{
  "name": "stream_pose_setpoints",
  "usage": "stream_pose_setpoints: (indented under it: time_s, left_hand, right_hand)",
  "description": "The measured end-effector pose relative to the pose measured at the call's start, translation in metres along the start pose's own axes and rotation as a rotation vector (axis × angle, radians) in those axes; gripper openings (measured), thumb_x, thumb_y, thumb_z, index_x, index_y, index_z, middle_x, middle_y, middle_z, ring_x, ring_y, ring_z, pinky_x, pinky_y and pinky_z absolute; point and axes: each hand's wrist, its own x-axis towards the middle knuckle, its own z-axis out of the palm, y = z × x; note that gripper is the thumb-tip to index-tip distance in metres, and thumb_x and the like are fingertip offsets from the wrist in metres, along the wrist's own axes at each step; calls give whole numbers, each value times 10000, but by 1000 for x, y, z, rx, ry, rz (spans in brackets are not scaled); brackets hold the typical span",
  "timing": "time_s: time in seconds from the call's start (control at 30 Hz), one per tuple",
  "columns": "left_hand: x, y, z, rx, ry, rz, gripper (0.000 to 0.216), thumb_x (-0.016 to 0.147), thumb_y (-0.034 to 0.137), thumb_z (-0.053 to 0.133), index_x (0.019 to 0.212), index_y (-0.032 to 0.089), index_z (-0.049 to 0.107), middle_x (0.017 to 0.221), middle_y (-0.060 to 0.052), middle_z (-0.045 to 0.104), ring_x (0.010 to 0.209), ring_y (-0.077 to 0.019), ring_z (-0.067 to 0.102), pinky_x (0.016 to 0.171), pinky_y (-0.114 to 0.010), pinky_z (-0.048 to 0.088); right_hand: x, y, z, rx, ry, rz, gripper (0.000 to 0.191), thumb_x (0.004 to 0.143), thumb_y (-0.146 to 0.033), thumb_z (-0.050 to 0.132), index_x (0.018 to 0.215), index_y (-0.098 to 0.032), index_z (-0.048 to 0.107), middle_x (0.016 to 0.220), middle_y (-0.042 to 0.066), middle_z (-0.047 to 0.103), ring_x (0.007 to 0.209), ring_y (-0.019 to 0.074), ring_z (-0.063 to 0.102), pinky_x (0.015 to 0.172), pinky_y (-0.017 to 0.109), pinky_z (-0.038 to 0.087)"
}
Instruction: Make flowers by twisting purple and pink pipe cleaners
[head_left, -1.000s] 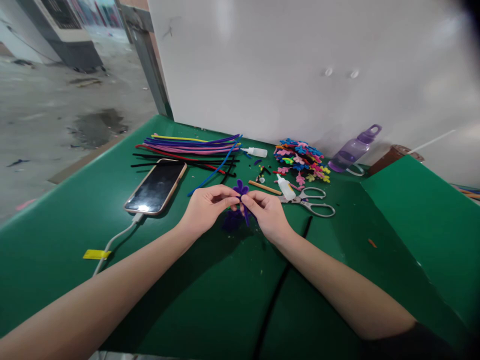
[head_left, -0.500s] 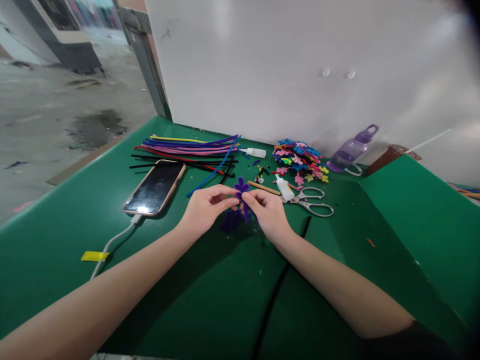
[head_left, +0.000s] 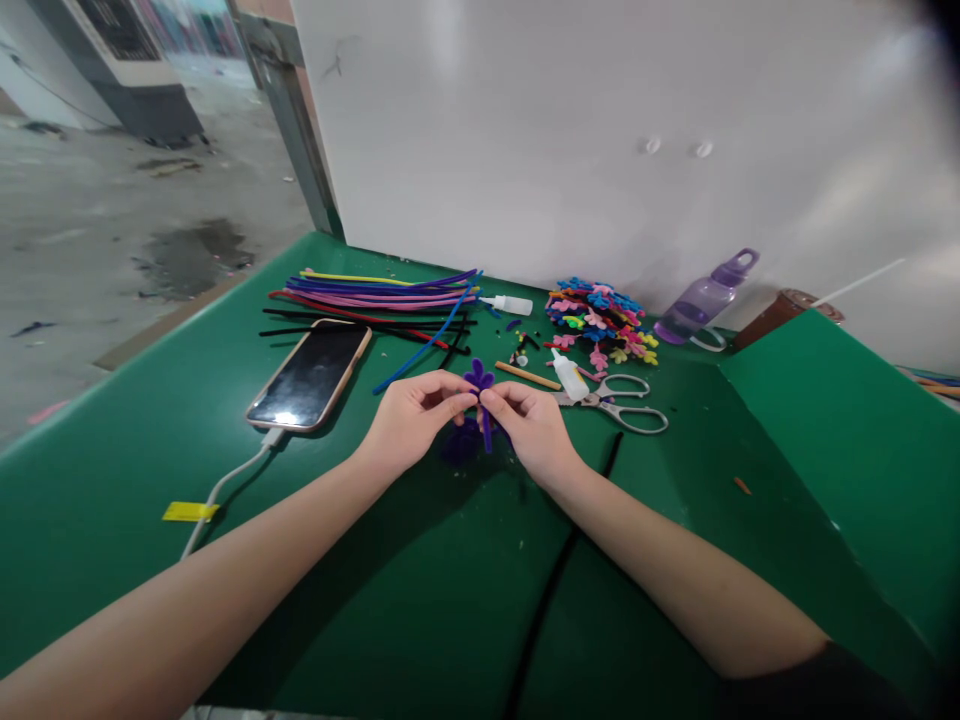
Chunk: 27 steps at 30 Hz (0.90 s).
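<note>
Both my hands meet over the middle of the green table [head_left: 420, 600]. My left hand [head_left: 412, 415] and my right hand [head_left: 529, 425] pinch a small purple pipe-cleaner flower [head_left: 478, 380] between their fingertips; its stem hangs down between them. Beneath the hands lies a dark purple fuzzy piece [head_left: 461, 445], partly hidden by my fingers. A bundle of long coloured pipe cleaners [head_left: 382, 295] lies just beyond my left hand. A heap of finished coloured flowers [head_left: 600, 315] lies beyond my right hand.
A phone [head_left: 311, 372] on a white cable lies at the left. Scissors [head_left: 622, 405], two small glue bottles [head_left: 570, 377] [head_left: 511, 304] and a wooden stick [head_left: 527, 375] lie near the right hand. A purple water bottle [head_left: 705, 298] and a brown cup [head_left: 780, 315] stand by the white wall. A black cord [head_left: 555, 580] runs toward me.
The purple flower has shifted slightly between my fingertips as both hands work it; the hands stay in the same spot.
</note>
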Motion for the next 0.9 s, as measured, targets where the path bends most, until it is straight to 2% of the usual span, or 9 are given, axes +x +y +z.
stream_pose_setpoints:
  time_s: [0.17,0.47,0.6,0.9]
  left_hand:
    - [0,-1,0,-12,3,-13,180,730,345,637,755,168,655,587,6,579,560,-130,515,571,-251,400]
    - [0,-2,3,-151,-30,-76,233,698,341,673,852,167,654,633,-1,625,592,-143,571,636,-278,452]
    - [1,-2,3,-111,17,-60,199,710,326,666,817,158,665,601,3,607,568,-123,538,605,-259,430]
    - [-1,2,5,-177,-13,-98,164,734,303,650,793,151,645,580,22,551,573,-100,488,594,-240,387]
  right_hand:
    - [-1,1,1,-19,0,5,292,775,-455,581,676,-180,597,606,-11,568,559,102,515,552,237,431]
    - [0,2,-1,-114,53,-69,269,783,-444,574,695,-192,606,609,-11,561,574,116,510,565,251,421]
    - [0,3,-2,-172,73,-121,249,806,-417,554,702,-195,598,622,-9,545,574,118,483,554,254,385]
    - [1,2,-3,-254,85,-112,275,806,-429,551,683,-190,609,619,-9,569,566,116,485,541,247,374]
